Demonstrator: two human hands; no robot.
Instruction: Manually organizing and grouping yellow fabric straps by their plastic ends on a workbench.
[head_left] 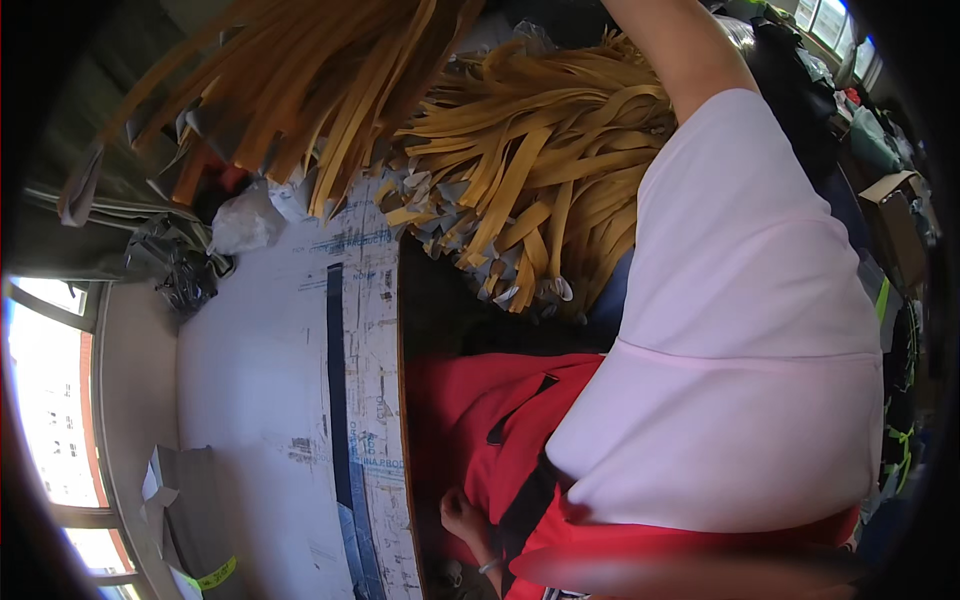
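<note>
Far-left bundle of strips above the desk, right hand out of sight

A bundle of brown-yellow strips fills the far left, its ends hanging over the far part of the pale desk. Just right of it lies a tangled pile of similar strips, many tipped with grey. The right arm reaches to the far edge of view; its hand is outside, so its grip cannot be told. Low and near, the left hand rests by red cloth, fingers loosely curled; whether that grip has hold of anything cannot be told. Clear plastic and a black bag sit left.
</note>
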